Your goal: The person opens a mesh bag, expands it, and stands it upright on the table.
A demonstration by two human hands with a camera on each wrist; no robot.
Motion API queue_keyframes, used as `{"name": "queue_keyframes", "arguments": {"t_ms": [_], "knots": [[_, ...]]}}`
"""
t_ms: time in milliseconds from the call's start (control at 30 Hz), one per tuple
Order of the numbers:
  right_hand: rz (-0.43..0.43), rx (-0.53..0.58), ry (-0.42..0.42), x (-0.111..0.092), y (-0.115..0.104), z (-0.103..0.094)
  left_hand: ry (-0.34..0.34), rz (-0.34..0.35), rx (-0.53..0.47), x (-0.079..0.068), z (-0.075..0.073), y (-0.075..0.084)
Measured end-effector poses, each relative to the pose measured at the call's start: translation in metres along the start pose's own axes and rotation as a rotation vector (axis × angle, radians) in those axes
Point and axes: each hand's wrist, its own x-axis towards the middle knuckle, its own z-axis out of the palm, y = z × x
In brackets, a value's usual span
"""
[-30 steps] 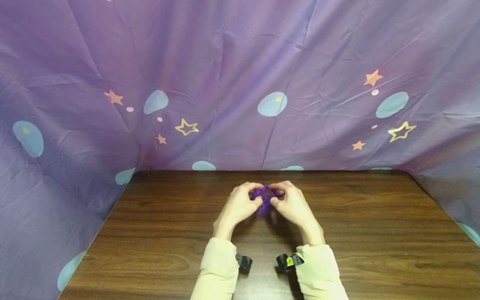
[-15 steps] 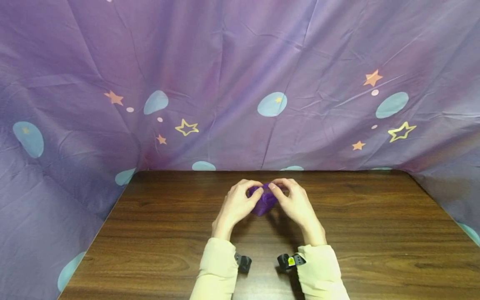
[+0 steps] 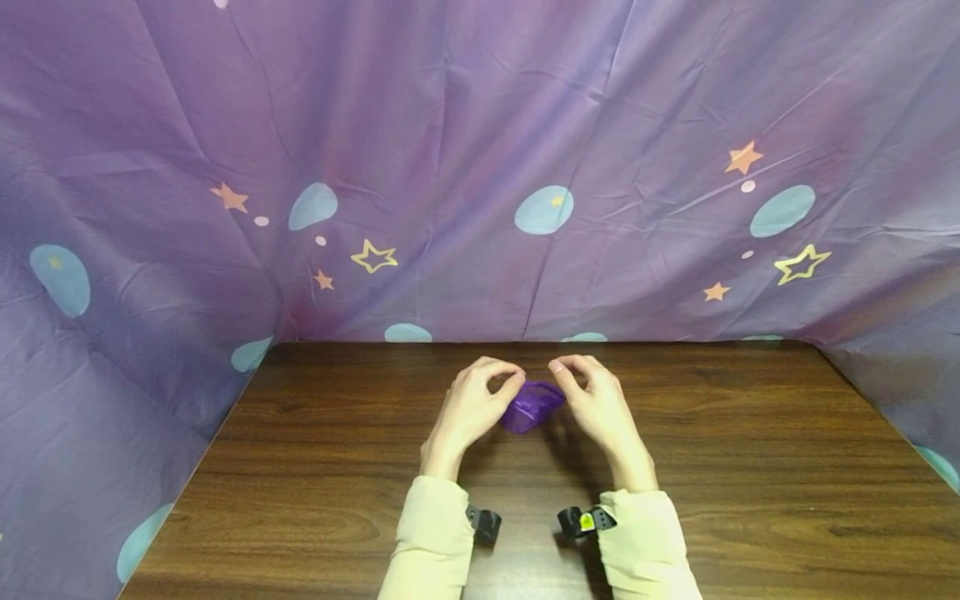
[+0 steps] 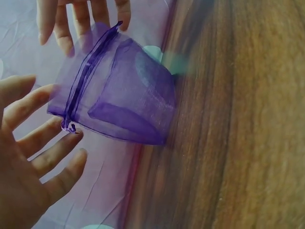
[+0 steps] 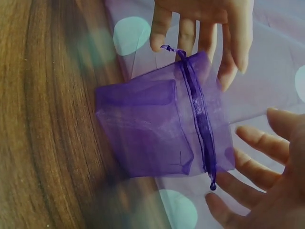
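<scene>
A sheer purple drawstring pouch (image 3: 531, 407) is between my two hands above or on the wooden table; I cannot tell whether its base touches the wood. Its drawstring band (image 4: 88, 71) looks spread wide, with a small knotted cord end at either side. My left hand (image 3: 474, 400) is beside the pouch's left edge, fingers spread, some fingertips close to or touching the mesh near the cord (image 5: 171, 48). On the other side, my right hand (image 3: 600, 408) has its fingers extended near the band's right end, thumb apart from them. Neither hand visibly pinches the pouch.
The brown wooden table (image 3: 337, 467) stretches under both arms. Behind it hangs a purple cloth (image 3: 450, 125) printed with stars and blue ovals. Black wrist cameras (image 3: 486, 525) are strapped over pale sleeves (image 3: 429, 533).
The hands have drawn slightly apart, and the thumbs have come away from the pouch. The pouch now shows more fully, a little lower between them.
</scene>
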Motion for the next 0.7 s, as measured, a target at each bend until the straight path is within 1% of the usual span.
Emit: {"name": "queue_keyframes", "arguments": {"t_ms": [133,333,600,700], "knots": [[0.000,-0.017,-0.023,-0.001,0.002,0.001,-0.025,0.018,0.025,0.000,0.002,0.001],[-0.006,-0.022,-0.010,0.000,0.003,-0.002,0.002,0.024,0.026,0.002,0.001,0.004],[-0.007,-0.031,-0.006,0.001,0.005,-0.007,0.007,-0.001,0.011,0.002,-0.002,0.004],[-0.007,-0.034,-0.001,0.003,0.007,-0.011,0.024,0.002,0.006,0.003,-0.005,0.003]]}}
